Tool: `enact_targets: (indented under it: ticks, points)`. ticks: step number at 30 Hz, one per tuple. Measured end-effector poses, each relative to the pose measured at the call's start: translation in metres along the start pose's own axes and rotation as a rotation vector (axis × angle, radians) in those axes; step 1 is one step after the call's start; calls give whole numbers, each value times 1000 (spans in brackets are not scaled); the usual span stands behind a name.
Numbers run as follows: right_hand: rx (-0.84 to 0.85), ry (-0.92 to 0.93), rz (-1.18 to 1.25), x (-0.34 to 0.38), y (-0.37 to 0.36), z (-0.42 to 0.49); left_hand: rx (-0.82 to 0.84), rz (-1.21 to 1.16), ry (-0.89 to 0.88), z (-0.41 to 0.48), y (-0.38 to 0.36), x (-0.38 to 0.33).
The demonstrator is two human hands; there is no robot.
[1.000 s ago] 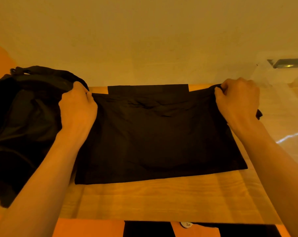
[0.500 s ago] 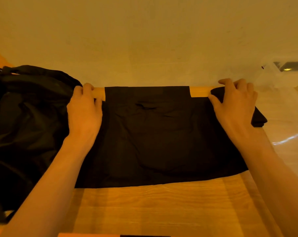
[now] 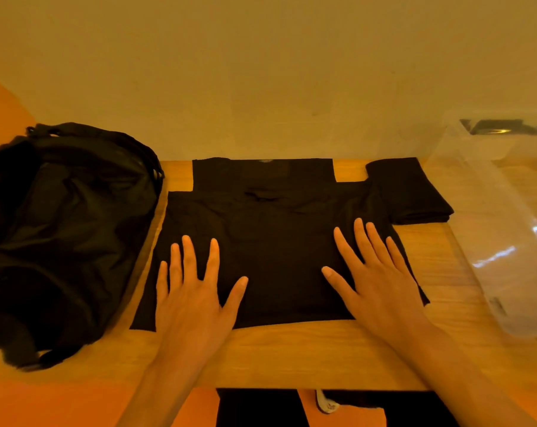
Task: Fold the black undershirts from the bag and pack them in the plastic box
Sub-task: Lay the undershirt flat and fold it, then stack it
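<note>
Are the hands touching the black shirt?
Touching. The head view shows the left hand and right hand lying flat on the shirt.

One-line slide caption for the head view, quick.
Left hand and right hand flat on a black undershirt on the wooden table; bag at left, plastic box at right.

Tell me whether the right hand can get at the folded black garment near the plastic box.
Probably yes: the right hand lies flat on the spread undershirt, and the folded black garment sits uncovered just beyond it, with nothing between.
</note>
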State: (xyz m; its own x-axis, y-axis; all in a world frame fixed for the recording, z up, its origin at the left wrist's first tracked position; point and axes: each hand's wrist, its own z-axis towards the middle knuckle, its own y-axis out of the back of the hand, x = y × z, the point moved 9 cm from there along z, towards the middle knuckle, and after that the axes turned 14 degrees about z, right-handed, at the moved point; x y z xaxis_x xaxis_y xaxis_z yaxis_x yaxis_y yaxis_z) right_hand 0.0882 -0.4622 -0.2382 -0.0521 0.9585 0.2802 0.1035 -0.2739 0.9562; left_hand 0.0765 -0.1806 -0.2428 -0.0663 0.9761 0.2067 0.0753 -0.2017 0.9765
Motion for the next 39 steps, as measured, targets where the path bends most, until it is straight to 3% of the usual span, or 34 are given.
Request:
enact_targets:
  ticks: [14, 18, 22, 25, 27, 31, 39]
  points:
    - [87, -24, 63, 17, -8, -90, 108, -96, -17, -83, 5, 15]
    - [-41, -11, 114, 30, 24, -59, -132, -243, -34, -56, 42, 26]
    - [-95, 38, 172, 23, 55, 13, -239, -109, -150, 12, 65, 42]
    - [182, 105, 98, 12, 54, 54, -176, 80, -286, 48, 62, 41]
    - [267, 92, 40, 1, 56, 62, -133, 180, -350, 58, 56, 39]
    - [98, 58, 19, -23, 73, 64, -110, 219, -350, 71, 49, 50]
    - [16, 91, -34, -27, 71, 62, -104, 233, -315, 83, 42, 59]
